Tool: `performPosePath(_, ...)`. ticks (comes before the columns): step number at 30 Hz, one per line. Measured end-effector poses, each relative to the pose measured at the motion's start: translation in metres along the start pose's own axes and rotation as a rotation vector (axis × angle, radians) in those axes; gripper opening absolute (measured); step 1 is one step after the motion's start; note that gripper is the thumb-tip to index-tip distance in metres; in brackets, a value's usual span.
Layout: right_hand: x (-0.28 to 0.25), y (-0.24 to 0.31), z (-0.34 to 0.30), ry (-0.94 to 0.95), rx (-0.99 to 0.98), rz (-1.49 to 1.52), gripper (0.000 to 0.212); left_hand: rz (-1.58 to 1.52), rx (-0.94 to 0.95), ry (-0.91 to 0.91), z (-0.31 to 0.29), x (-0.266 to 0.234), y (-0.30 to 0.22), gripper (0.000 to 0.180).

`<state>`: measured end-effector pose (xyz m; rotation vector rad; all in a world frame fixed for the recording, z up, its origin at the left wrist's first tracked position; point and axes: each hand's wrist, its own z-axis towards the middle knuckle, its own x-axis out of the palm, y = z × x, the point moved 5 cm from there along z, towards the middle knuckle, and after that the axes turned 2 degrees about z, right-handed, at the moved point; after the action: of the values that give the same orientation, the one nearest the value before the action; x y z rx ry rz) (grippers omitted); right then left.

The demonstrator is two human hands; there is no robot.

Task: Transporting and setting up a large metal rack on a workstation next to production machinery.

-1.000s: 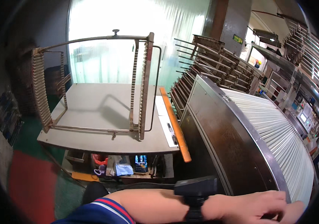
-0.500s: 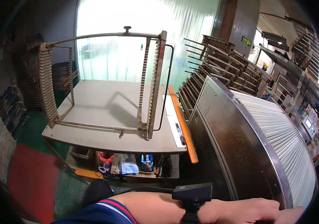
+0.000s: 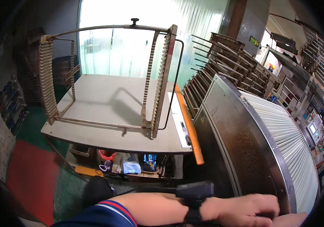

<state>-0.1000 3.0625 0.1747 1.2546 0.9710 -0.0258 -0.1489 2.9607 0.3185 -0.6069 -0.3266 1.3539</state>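
Observation:
My left hand [image 3: 245, 209] reaches across the lower edge to the right, beside the metal side of a machine [image 3: 241, 143]. Its fingers are curled, slightly blurred, and their tips are hidden; I cannot make out what they close on. A black device on a strap [image 3: 194, 195] is worn on my left wrist. Just beyond the curled fingers, part of my right hand or wrist [image 3: 292, 218] shows at the lower right, close to the left hand. The fingers of the right one are out of sight.
A slotted metal rack frame [image 3: 160, 83] stands on a pale table [image 3: 105, 134]. An orange bar [image 3: 189, 126], white paper and a pen line its right edge. Parallel clear rods [image 3: 279, 128] cover the machine's top. More racks [image 3: 230, 56] are stacked behind; a lower shelf holds packages and a red bag.
My left hand has drawn slightly back to the left, with its fingers bending more. The view has shifted a little, so the table and rack sit slightly higher.

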Motion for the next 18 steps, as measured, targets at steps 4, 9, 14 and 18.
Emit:
performPosePath(4, -0.062, 0.08, 0.039, 0.143, -0.293, -0.729, 0.025, 0.362, -0.241, -0.233, -0.068, -0.058, 0.034, 0.022)
performPosePath(9, -0.104, 0.072, 0.049, 0.097, -0.29, -0.971, 0.027, 0.729, -0.579, -0.588, -0.201, -0.148, -0.008, 0.011)
performPosePath(14, -0.244, 0.096, 0.047, -0.143, 0.023, -1.143, 0.02, 1.468, -0.553, -0.609, -0.295, -0.24, -0.117, 0.015)
performPosePath(18, -0.332, 0.075, -0.016, -0.598, 0.126, -1.086, 0.03, 1.798, -0.556, -0.675, -0.367, -0.278, -0.159, 0.014)
